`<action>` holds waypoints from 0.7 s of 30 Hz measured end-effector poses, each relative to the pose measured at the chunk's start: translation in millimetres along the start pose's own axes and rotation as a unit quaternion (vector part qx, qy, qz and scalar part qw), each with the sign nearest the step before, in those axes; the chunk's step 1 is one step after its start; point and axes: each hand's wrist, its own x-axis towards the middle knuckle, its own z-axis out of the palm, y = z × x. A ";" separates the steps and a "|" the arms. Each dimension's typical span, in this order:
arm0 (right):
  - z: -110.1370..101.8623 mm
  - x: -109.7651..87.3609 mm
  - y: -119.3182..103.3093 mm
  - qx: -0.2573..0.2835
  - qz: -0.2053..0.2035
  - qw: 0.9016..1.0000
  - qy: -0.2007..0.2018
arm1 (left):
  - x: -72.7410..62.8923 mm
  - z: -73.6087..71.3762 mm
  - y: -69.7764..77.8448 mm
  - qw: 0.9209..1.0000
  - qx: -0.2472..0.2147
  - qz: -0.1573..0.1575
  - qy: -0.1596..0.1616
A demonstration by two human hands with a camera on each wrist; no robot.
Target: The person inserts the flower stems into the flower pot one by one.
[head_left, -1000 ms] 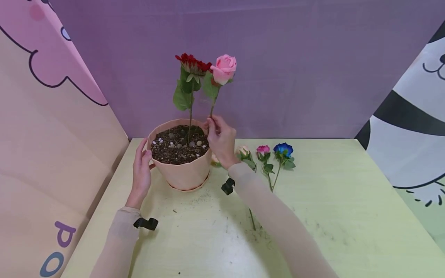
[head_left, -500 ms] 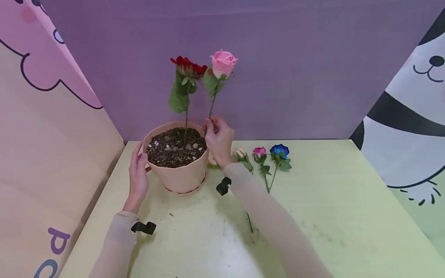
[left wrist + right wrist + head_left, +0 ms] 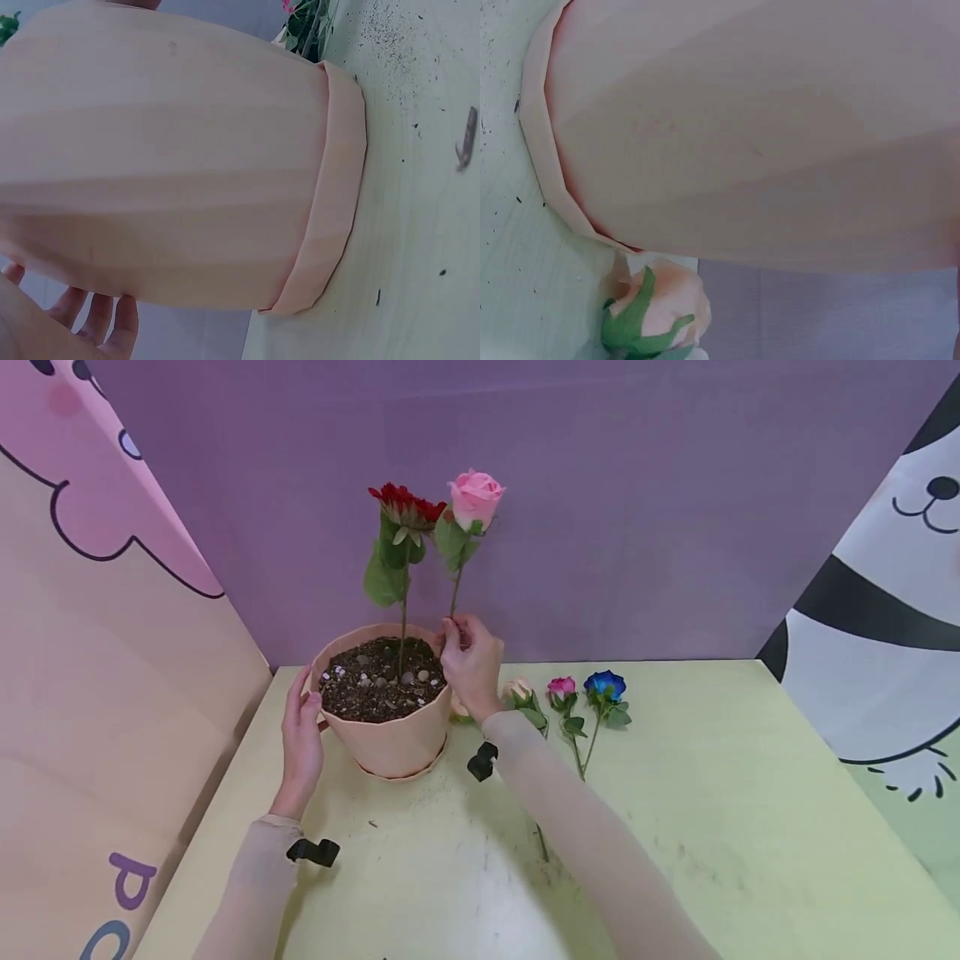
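Observation:
A peach flowerpot full of dark soil and pebbles stands at the back left. From the soil rises a red flower with green leaves. My right hand is at the pot's right rim and pinches the stem of a pink rose, which stands upright beside the red flower. The stem's lower end is hidden behind the hand. On the opposite side my left hand rests its fairly straight fingers against the pot; in the left wrist view the fingertips touch its wall.
Right of the pot lie a blue rose, a magenta rose and a peach rose on the table. Another peach rose lies close by the pot's saucer. Soil crumbs dot the tabletop. A purple cloth hangs behind.
The head view has shifted slightly. The pink rose stands a little more upright than one second ago, still pinched by the right hand. The left hand stays at the pot.

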 end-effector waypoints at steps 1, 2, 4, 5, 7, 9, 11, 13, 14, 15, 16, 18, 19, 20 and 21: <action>0.4 1.0 0.2 0.005 0.005 1.000 -0.008 | 1.0 -0.1 -0.5 1.000 0.001 0.000 -0.001; 0.3 1.6 0.6 0.011 0.013 1.000 -0.017 | 1.8 -0.1 -1.2 1.000 0.002 -0.002 -0.003; -0.7 1.9 2.4 0.017 0.036 0.999 -0.037 | 2.2 0.0 -3.2 1.000 0.005 -0.008 -0.009; -1.9 1.8 3.4 0.017 0.046 0.998 -0.043 | 2.5 0.2 -4.3 1.000 0.004 -0.011 -0.014; -5.8 1.0 4.7 0.011 0.070 0.996 -0.045 | 3.4 0.7 -6.6 0.999 0.003 -0.015 -0.029; -10.8 -1.9 6.0 -0.003 0.090 0.995 -0.048 | 3.5 1.5 -8.6 0.999 0.004 -0.017 -0.040; -15.3 -5.2 5.7 -0.008 0.105 0.992 -0.065 | 2.9 1.2 -9.5 0.999 0.009 -0.016 -0.041; -18.9 -8.7 4.1 -0.009 0.112 0.990 -0.091 | 1.9 0.0 -8.7 0.999 0.012 -0.013 -0.038; -20.7 -10.0 2.7 -0.008 0.111 0.988 -0.104 | 1.4 -0.6 -8.2 0.999 0.015 -0.011 -0.035; -22.0 -10.3 0.9 -0.007 0.109 0.987 -0.114 | 1.4 -1.5 -7.3 0.999 0.017 -0.007 -0.032; -23.2 -9.9 -1.2 -0.002 0.107 0.987 -0.123 | 1.5 -2.3 -5.9 0.999 0.018 -0.004 -0.031; -25.4 -7.4 -5.2 -0.004 0.099 0.987 -0.128 | 2.3 -3.1 -2.8 0.999 0.010 0.005 -0.032; -26.6 -5.7 -7.0 -0.004 0.097 0.987 -0.127 | 3.0 -3.2 -1.5 0.999 0.009 0.008 -0.034; -27.6 -3.9 -8.7 -0.004 0.097 0.987 -0.125 | 3.5 -3.2 -0.4 0.999 0.008 0.009 -0.035; -28.2 -2.0 -9.7 -0.004 0.097 0.987 -0.124 | 3.9 -3.1 0.6 0.999 0.004 0.010 -0.035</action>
